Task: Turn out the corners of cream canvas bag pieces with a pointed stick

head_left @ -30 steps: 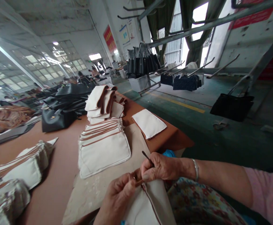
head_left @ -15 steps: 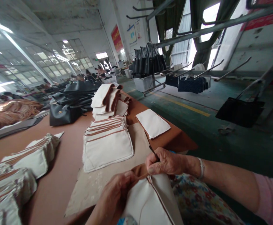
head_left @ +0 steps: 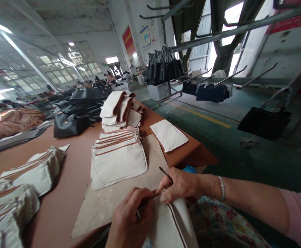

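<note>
Pinching the cream pouch [head_left: 167, 225], left hand [head_left: 132, 215] and right hand [head_left: 180, 186] seem nearly closed.

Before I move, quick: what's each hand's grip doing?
Left hand: closed on the far edge of the cream pouch.
Right hand: closed, holding a thin dark tool and pinching the same edge.

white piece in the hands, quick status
both hands on white piece; right hand also holds thin dark tool; stacked white pieces beside, nothing visibly blocking
</note>
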{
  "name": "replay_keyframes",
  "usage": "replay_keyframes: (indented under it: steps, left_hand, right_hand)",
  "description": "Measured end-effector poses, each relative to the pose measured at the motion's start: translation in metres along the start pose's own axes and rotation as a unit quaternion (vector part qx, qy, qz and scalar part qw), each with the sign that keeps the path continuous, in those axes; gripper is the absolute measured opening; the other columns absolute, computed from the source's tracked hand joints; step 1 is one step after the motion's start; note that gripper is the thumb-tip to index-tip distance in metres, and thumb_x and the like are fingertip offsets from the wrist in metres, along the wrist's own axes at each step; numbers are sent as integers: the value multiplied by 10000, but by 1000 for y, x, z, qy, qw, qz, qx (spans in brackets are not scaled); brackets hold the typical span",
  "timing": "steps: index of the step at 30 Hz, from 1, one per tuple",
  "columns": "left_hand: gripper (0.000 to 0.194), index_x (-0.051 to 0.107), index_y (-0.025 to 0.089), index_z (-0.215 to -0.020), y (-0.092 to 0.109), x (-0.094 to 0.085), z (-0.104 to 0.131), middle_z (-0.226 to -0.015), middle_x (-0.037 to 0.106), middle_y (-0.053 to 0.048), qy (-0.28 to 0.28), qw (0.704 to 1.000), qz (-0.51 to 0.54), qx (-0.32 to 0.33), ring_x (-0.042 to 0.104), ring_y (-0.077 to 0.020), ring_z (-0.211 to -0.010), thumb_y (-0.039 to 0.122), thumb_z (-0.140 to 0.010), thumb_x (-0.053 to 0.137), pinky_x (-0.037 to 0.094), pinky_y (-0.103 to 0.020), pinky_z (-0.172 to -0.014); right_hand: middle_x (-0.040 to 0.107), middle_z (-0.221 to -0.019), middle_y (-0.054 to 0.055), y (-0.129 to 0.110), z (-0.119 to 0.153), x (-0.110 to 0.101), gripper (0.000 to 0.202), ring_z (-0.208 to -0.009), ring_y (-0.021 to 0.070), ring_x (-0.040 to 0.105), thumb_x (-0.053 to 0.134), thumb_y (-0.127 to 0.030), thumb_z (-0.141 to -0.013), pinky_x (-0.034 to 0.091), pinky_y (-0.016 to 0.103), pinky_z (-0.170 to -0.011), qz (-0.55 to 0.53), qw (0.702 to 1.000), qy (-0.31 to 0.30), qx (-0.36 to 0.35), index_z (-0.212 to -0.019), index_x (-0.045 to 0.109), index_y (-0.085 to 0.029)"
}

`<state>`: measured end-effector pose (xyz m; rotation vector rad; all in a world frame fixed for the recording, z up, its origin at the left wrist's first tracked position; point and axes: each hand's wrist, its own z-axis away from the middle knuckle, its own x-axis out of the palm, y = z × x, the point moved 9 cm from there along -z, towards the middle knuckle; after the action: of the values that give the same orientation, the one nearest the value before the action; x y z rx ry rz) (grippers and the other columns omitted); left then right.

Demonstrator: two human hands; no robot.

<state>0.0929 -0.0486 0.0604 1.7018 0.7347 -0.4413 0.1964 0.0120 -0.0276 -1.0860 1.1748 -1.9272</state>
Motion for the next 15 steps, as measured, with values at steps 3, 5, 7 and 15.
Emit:
replay_keyframes:
  steps: [3, 5, 7, 15]
  left_hand:
    - [116, 735, 229, -858, 9, 0, 3, -821, 716, -48, -3, 993, -75, 87, 656, -174, -713, 157, -818, 653, 470, -227, -687]
    - [156, 736, 232, -911, 15, 1, 7, -846, 723, -51, 2, 977, -138, 163, 658, -180, -740, 149, -846, 621, 473, -239, -718]
    - [196, 711, 205, -955, 22, 5, 14, -849, 711, -48, 18, 947, -201, 251, 643, -175, -735, 135, -896, 538, 471, -255, -728]
    - [218, 549, 216, -837, 11, 36, 18, -718, 577, -11, -47, 869, -415, 265, 549, -200, -572, 72, -888, 393, 410, -342, -576]
  right_hand:
    - [662, -666, 13, 8, -4, -2, 389, -533, 63, 506, 853, -302, -581, 395, 165, -508, -22, 1000, 12, 8, -895, 764, -91]
    - [681, -687, 21, 15, -6, -5, 384, -553, 78, 534, 848, -294, -578, 415, 175, -526, -29, 999, 20, 9, -903, 767, -106]
    - [693, -707, 25, 22, -8, -7, 376, -572, 87, 556, 837, -281, -582, 432, 180, -547, -38, 999, 20, 7, -912, 768, -114]
    - [663, -701, 14, 19, -8, 2, 304, -577, 80, 530, 780, -232, -621, 416, 175, -556, -30, 999, 6, 10, -894, 766, -98]
